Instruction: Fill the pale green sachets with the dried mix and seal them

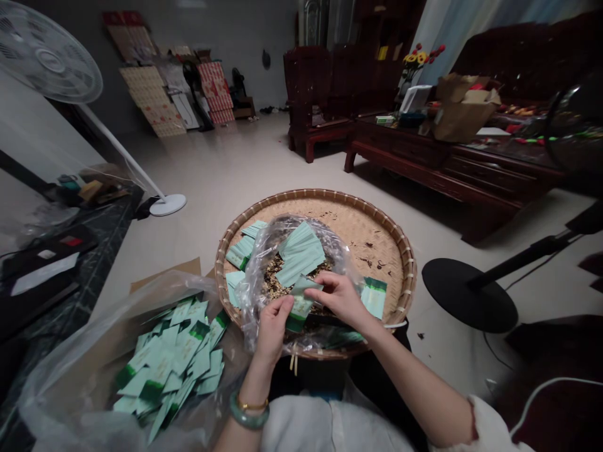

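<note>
My left hand (274, 326) and my right hand (340, 296) both pinch one small green packet (301, 302) between them, over a clear plastic bag (264, 263) of loose dried leaves. Several flat green packets (300, 252) lie on top of the leaves in that bag. The bag rests in a round woven bamboo tray (377, 220) on my lap. More green packets (241, 250) lie on the tray's left side, and one (374, 295) lies by my right wrist.
At lower left a clear bag in a cardboard box holds a heap of green packets (169, 364). A white standing fan (51, 56) is at left, a black fan base (468, 292) at right. A dark wooden table (452, 163) with a brown box stands behind.
</note>
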`<state>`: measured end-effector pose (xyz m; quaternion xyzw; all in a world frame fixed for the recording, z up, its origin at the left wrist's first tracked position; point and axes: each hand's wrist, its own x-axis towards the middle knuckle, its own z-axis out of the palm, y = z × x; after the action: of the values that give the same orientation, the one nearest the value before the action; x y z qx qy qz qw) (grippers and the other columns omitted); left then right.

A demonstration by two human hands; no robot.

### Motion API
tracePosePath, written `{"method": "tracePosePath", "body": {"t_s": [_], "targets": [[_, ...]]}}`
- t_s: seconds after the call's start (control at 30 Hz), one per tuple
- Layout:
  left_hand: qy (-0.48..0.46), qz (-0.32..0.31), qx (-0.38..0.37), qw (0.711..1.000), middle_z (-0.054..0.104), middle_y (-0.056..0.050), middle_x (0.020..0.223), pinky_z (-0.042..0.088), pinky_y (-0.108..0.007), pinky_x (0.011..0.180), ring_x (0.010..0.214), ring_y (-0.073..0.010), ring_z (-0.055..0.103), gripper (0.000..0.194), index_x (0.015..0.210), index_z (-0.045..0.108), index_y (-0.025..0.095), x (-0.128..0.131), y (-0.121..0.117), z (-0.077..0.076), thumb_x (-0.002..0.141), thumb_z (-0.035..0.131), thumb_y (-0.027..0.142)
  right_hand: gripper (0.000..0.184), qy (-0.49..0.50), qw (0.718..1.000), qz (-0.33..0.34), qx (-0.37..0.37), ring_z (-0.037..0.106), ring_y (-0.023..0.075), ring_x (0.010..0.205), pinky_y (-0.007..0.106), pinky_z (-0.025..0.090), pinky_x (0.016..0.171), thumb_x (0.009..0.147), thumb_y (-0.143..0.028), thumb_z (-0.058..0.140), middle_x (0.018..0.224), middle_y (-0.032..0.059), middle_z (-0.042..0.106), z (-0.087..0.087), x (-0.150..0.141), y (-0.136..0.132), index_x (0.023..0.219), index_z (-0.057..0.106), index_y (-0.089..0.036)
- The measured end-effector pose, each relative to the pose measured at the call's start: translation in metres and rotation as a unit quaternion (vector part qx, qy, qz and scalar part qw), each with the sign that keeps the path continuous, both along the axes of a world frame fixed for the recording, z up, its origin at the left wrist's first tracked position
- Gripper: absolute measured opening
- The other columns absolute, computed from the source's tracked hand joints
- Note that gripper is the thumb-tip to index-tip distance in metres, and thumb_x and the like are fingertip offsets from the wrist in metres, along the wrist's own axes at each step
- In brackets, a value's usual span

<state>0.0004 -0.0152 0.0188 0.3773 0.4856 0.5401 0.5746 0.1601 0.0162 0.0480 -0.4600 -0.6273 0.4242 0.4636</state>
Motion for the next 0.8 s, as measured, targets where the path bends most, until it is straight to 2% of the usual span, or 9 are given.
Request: {"method": "tracePosePath", "body": {"t_s": [0.1,0.23,0.33,0.47,0.6,0.7,0.8], "targets": [[0.026,-0.007,0.017,0.999,0.069,-0.001,0.069,0.047,-0.022,0.063,0.065,-0.0129,0.06,0.032,0.078,0.071,0.012,-0.003,-0.001,0.002,0.074,0.067,0.044,0.027,0.025,1.0,-0.014,-0.012,0.047,0.0106,0.052,0.022,0.037,0.046,0.07,-0.041,0.071,0.06,-0.0006,0.054,0.003,0.0,-0.001,0.063,0.063,-0.016],[0.028,-0.085,-0.045,0.995,0.07,-0.002,0.07,0.05,-0.025,0.057,0.059,-0.0155,0.064,0.039,0.093,0.068,0.013,0.0,-0.006,0.01,0.063,0.077,0.036,0.028,0.072,0.996,-0.027,-0.055,0.046,0.009,0.044,0.021,0.036,0.041,0.071,-0.042,0.07,0.057,-0.0023,0.053,0.002,-0.002,-0.002,0.066,0.062,-0.015],[0.044,-0.106,-0.082,0.99,0.07,-0.003,0.064,0.048,-0.023,0.051,0.053,-0.0158,0.064,0.036,0.081,0.067,0.011,0.001,-0.008,0.014,0.055,0.082,0.031,0.029,0.061,0.997,-0.013,-0.052,0.045,0.0085,0.043,0.021,0.036,0.04,0.072,-0.043,0.068,0.055,-0.0026,0.053,0.001,0.0,-0.001,0.066,0.062,-0.015],[0.058,-0.113,-0.09,0.988,0.068,-0.002,0.057,0.046,-0.022,0.048,0.049,-0.0155,0.063,0.031,0.074,0.067,0.011,-0.002,-0.007,0.016,0.054,0.082,0.029,0.026,0.0,0.999,-0.004,0.033,0.05,0.0108,0.054,0.022,0.041,0.049,0.076,-0.039,0.067,0.06,0.0003,0.057,0.004,0.005,0.0,0.066,0.063,-0.015],[0.06,-0.084,-0.051,0.993,0.07,-0.002,0.062,0.048,-0.023,0.056,0.056,-0.0148,0.063,0.029,0.076,0.07,0.012,-0.004,-0.006,0.015,0.054,0.082,0.025,0.017,-0.013,0.991,-0.004,0.137,0.055,0.0138,0.066,0.024,0.047,0.054,0.078,-0.032,0.067,0.079,0.0046,0.06,0.016,0.008,-0.009,0.085,0.064,-0.017],[0.07,-0.057,-0.008,0.996,0.071,-0.002,0.069,0.049,-0.024,0.062,0.063,-0.0157,0.063,0.03,0.079,0.072,0.013,-0.005,-0.005,0.012,0.052,0.082,0.022,0.011,-0.074,0.967,0.038,0.241,0.058,0.0162,0.077,0.026,0.05,0.061,0.082,-0.027,0.063,0.09,0.0078,0.059,0.026,0.01,-0.019,0.09,0.064,-0.019],[0.073,-0.06,0.002,0.996,0.068,-0.001,0.064,0.048,-0.024,0.052,0.055,-0.015,0.059,0.026,0.073,0.073,0.014,-0.007,-0.005,0.009,0.052,0.082,0.025,0.012,-0.129,0.937,0.062,0.318,0.059,0.0174,0.085,0.03,0.052,0.071,0.086,-0.021,0.057,0.092,0.0084,0.06,0.034,0.013,-0.028,0.097,0.062,-0.02]]}}
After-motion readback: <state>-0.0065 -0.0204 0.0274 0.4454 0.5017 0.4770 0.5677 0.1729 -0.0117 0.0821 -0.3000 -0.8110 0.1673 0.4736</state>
